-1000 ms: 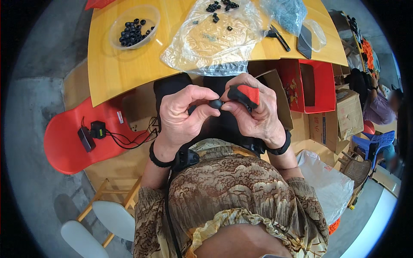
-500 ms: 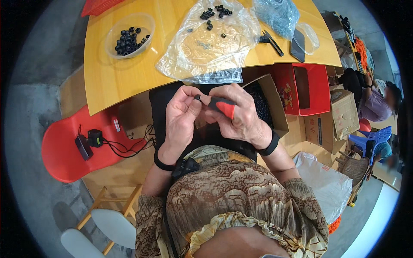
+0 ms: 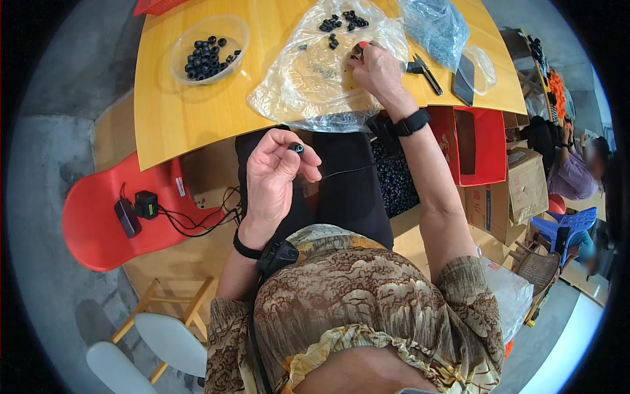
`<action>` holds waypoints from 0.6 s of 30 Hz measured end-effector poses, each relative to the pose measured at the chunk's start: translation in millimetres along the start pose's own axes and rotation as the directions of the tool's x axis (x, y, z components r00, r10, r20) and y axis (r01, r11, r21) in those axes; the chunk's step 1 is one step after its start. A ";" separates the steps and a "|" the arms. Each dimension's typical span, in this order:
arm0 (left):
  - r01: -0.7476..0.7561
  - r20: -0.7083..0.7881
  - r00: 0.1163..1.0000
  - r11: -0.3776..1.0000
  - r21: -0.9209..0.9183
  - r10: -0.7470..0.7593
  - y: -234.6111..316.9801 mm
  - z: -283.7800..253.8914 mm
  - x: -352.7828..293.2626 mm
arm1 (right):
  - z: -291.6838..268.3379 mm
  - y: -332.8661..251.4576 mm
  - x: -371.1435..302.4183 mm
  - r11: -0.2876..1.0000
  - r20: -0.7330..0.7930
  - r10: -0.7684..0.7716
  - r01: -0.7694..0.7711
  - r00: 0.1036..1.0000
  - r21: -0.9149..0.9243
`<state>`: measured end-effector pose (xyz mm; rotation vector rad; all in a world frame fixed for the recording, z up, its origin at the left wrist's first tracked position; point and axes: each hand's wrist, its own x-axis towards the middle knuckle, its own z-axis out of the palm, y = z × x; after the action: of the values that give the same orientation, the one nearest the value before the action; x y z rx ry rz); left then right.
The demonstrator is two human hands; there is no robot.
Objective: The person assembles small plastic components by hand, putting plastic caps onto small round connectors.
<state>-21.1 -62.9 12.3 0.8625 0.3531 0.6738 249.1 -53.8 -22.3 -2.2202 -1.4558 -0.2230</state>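
Note:
My left hand (image 3: 270,172) is held above my lap, thumb and fingers pinching a small black cylindrical part (image 3: 297,149) with a hollow end. Over the table, my right hand (image 3: 379,71) has come down on the clear plastic bag (image 3: 295,92). Its fingers are closed round a red-and-black tool (image 3: 361,47), mostly hidden by the hand. Its fingertips lie close to the bag's surface; whether they also touch a small part there, I cannot tell. Loose small black parts (image 3: 355,21) lie in little heaps on the bag, just beyond the right hand.
A clear round tub (image 3: 176,62) with several black parts stands at the left of the table (image 3: 154,125). Snips (image 3: 428,74), a phone (image 3: 463,80) and a bluish bag (image 3: 436,29) lie at right. Below are a red box (image 3: 489,154) and cartons; a red chair (image 3: 98,217) holds cables.
My right hand has moved away from the left, up and forward onto the plastic bag, carrying the red-and-black tool. My left hand stays above my lap with the small black part.

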 end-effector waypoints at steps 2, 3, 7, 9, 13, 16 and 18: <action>-0.006 0.004 1.000 1.000 -0.004 0.006 -0.4 -0.6 0.1 | 5.2 1.1 -0.6 1.000 -0.016 -0.007 0.007 1.000 -0.007; -0.013 0.011 1.000 1.000 -0.012 0.013 -0.7 -0.6 0.2 | 6.7 2.6 -1.9 1.000 -0.061 -0.014 0.013 0.998 -0.013; -0.054 0.023 0.998 0.998 -0.017 0.055 0.4 1.8 -1.9 | -15.7 -5.8 -13.4 0.950 -0.114 0.045 -0.007 0.992 0.313; -0.081 0.031 0.996 0.997 -0.016 0.082 1.1 3.6 -2.8 | -52.8 -35.5 -29.9 0.857 -0.012 0.100 -0.080 0.995 0.509; -0.157 0.061 0.986 0.988 -0.002 0.157 2.5 7.7 -6.3 | -103.5 -82.7 -83.0 0.336 0.322 0.179 -0.365 0.930 0.868; -0.172 0.054 0.983 0.985 -0.021 0.173 5.2 12.5 -8.7 | -110.7 -98.4 -111.2 0.238 0.254 0.049 -0.259 0.966 0.936; -0.173 0.070 0.983 0.985 0.003 0.172 5.9 16.6 -9.4 | -111.6 -107.2 -122.4 0.118 0.235 0.023 -0.236 0.972 0.964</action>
<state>-21.4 -76.1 27.3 0.9306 0.2201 0.8007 114.4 -171.9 60.3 -1.1236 -0.8927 0.8448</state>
